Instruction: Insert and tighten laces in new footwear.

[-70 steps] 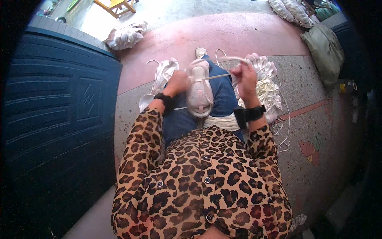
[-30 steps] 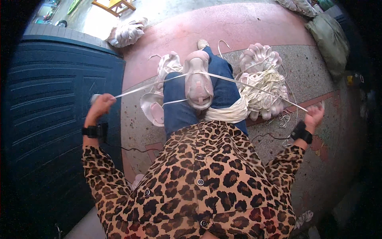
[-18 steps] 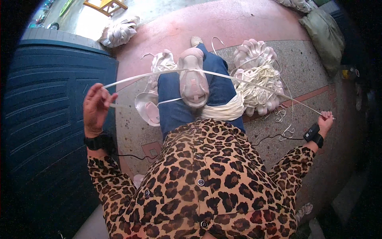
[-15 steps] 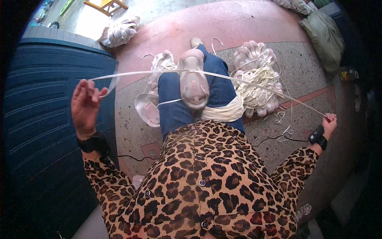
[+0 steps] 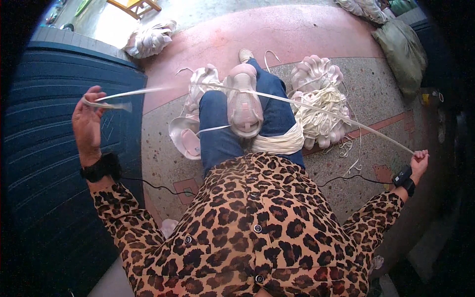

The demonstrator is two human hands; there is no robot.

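A white shoelace (image 5: pixel 366 128) stretches sideways across a pale pink and white shoe upper (image 5: pixel 246 111), which rests between my thighs. Out to the right, my right hand (image 5: pixel 420 161) is closed on one end of it. On the far left my left hand (image 5: pixel 88 123) is raised, its fingers pinching the other length, with a loose end trailing beside them. Part of the lace near the left hand is blurred by motion. A bundle of white laces (image 5: pixel 279 142) lies over my right thigh.
Right of my legs sits a stack of shoe uppers (image 5: pixel 316 69) with tangled laces (image 5: pixel 324 106) on it. More uppers (image 5: pixel 185 137) lie at my left. A blue panelled door (image 5: pixel 74 104) stands close on the left. Farther off are a wrapped bundle (image 5: pixel 150 39) and a full sack (image 5: pixel 403 54).
Both hands have moved farther apart, the left one outward and slightly up, the right one outward and slightly down. The lace has been drawn out with them over the shoe upper.
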